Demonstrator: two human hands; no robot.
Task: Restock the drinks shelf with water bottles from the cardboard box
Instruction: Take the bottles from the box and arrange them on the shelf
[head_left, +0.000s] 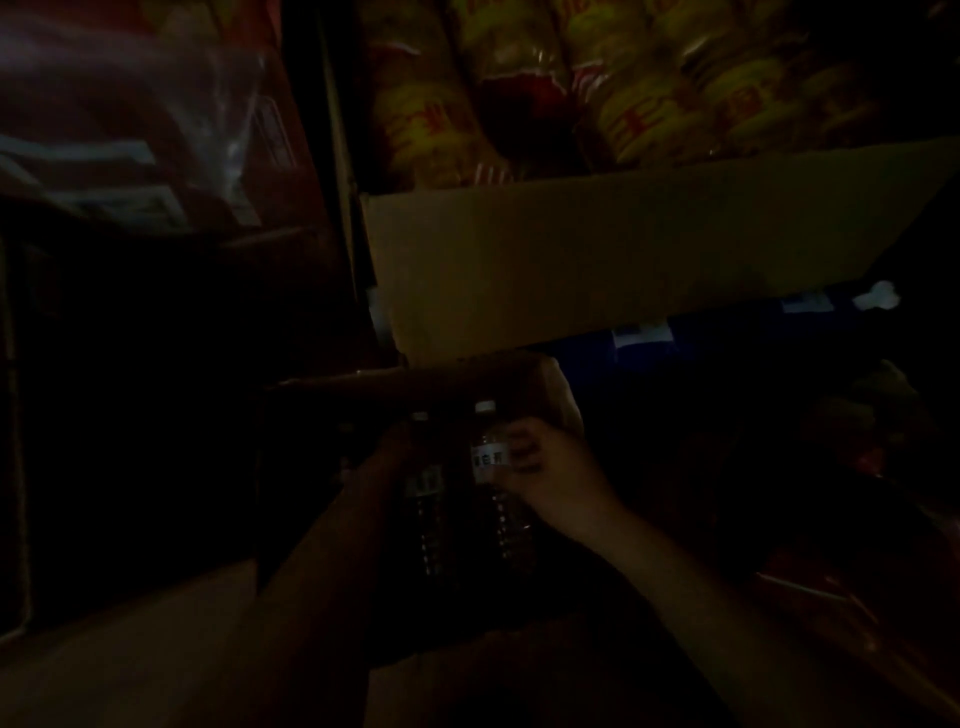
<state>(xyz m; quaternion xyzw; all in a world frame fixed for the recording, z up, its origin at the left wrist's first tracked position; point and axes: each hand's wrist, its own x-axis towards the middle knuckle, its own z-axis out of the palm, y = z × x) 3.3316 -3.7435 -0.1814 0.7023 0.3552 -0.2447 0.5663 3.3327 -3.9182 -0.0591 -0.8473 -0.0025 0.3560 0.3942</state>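
Head view, very dim. Right hand (540, 467): fingers curled round the labelled upper part of a water bottle (491, 457) with a white cap, held upright. Left hand (387, 462): gripped a second water bottle (423, 493), just beside the first, barely lit, cap pale. Both bottles stood within a dark open cardboard box (332, 410) low in the frame. Behind it: a large pale cardboard flap (623, 249). Above the flap: yellow snack packets (649, 88) with red print, stacked. Upper left: clear plastic wrapping (130, 130), blurred.
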